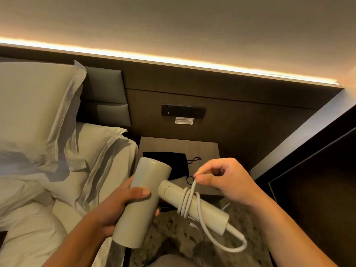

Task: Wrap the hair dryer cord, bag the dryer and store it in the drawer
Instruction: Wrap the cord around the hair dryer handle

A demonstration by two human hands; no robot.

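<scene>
Cord (189, 201) pinched in right grip (221, 180)

White pillows (36, 110) on bed; switch panel (183, 111) above nightstand (202, 149).

- your left hand (123, 205) is wrapped around the barrel of the beige hair dryer (138, 201); handle sticks out to the right
- your right hand (225, 180) pinches the white cord (187, 203), which already loops the handle a few times; the slack hangs in a loop below
- black drawstring bag (171, 162) lies flat on the nightstand (202, 149) behind; bed with pillows (38, 112) on the left
</scene>
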